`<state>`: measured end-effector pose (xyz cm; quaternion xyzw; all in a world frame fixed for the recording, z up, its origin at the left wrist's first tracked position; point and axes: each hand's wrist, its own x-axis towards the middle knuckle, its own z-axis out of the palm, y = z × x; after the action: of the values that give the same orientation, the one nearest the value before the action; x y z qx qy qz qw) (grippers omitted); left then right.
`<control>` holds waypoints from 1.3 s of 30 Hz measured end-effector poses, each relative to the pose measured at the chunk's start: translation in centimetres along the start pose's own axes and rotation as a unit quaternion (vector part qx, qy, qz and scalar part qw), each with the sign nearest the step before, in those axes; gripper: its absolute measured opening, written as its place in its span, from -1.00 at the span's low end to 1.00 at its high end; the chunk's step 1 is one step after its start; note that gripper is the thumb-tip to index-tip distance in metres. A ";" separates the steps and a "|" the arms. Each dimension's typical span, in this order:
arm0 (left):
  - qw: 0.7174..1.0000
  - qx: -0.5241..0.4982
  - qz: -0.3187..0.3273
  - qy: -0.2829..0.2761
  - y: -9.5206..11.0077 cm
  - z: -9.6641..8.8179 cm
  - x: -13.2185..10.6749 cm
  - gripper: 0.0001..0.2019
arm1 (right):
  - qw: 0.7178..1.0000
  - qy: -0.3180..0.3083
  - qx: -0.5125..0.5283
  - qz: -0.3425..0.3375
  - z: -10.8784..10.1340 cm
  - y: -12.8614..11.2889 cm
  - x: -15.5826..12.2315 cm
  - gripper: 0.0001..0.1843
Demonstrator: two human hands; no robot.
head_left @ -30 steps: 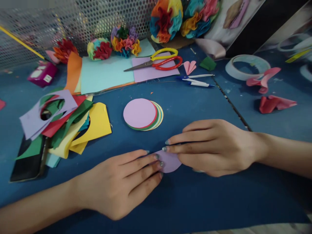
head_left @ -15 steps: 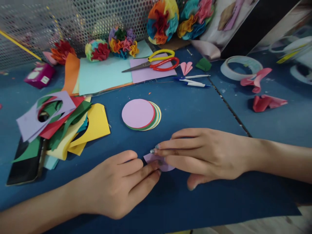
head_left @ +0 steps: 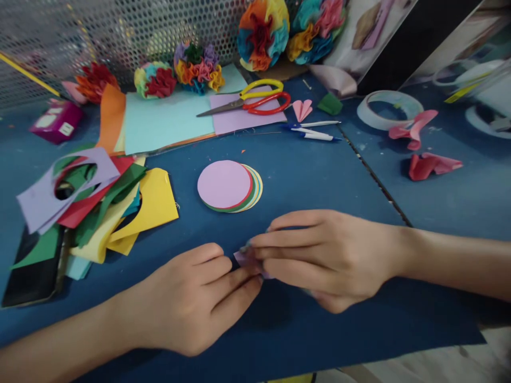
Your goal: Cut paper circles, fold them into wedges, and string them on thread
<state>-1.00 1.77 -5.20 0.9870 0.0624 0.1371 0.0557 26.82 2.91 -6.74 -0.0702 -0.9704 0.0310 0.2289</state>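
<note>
Between my two hands, low over the blue table, is a small piece of lilac paper [head_left: 242, 258], mostly covered by my fingers. My left hand [head_left: 191, 300] pinches its left side, thumb and fingers drawn together. From the right, my right hand [head_left: 319, 258] closes over the other side of the paper, its fingertips meeting those of the left. Whether the paper is folded under the fingers is hidden. Just beyond the hands lies a stack of paper circles [head_left: 224, 184], lilac on top with red, green, blue and yellow edges showing beneath.
Paper offcuts [head_left: 90, 194] overlap a dark phone [head_left: 34, 271] at left. Scissors [head_left: 255, 100] rest on coloured sheets [head_left: 167, 119] at the back. A compass [head_left: 315, 131], tape roll [head_left: 389, 109] and pink folded papers [head_left: 433, 165] lie rightward. Ruffled paper balls [head_left: 263, 34] line the mesh.
My right hand's fingers have curled in and its thumb has tucked under, covering more of the lilac paper. My left hand stays almost in place. The whole view shifts slightly.
</note>
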 end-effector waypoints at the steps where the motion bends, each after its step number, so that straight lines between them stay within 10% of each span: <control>1: 1.000 0.000 0.001 0.000 0.0 -0.1 0.1 -0.62 | 1.000 0.010 -0.020 -0.011 -0.5 0.3 -0.3 -0.59; 9: 0.999 -0.026 0.007 0.026 -0.7 -0.2 0.5 -0.70 | 0.980 0.081 -0.151 -0.098 -2.4 1.6 -2.9 -0.54; 14: 0.996 -0.033 -0.026 0.080 -0.9 0.3 0.1 -0.75 | 0.994 0.086 -0.061 -0.004 -1.2 2.2 -2.6 -0.79; 20: 0.995 0.009 -0.085 0.055 -1.1 0.8 0.2 -0.67 | 0.988 0.024 0.108 0.106 -0.4 3.2 -2.6 -0.36; 32: 0.989 -0.007 -0.112 0.094 -1.6 0.6 0.3 -0.80 | 0.978 0.014 0.166 0.127 -0.6 3.4 -2.5 -0.69; 39: 0.951 -0.104 -0.232 0.178 -1.1 0.4 0.5 -0.84 | 0.960 0.113 0.201 0.160 0.0 2.3 -2.3 -0.85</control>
<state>-0.52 2.93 -5.59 0.8936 0.2839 0.2995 0.1767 29.11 4.84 -7.99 -0.1800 -0.8883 0.2535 0.3381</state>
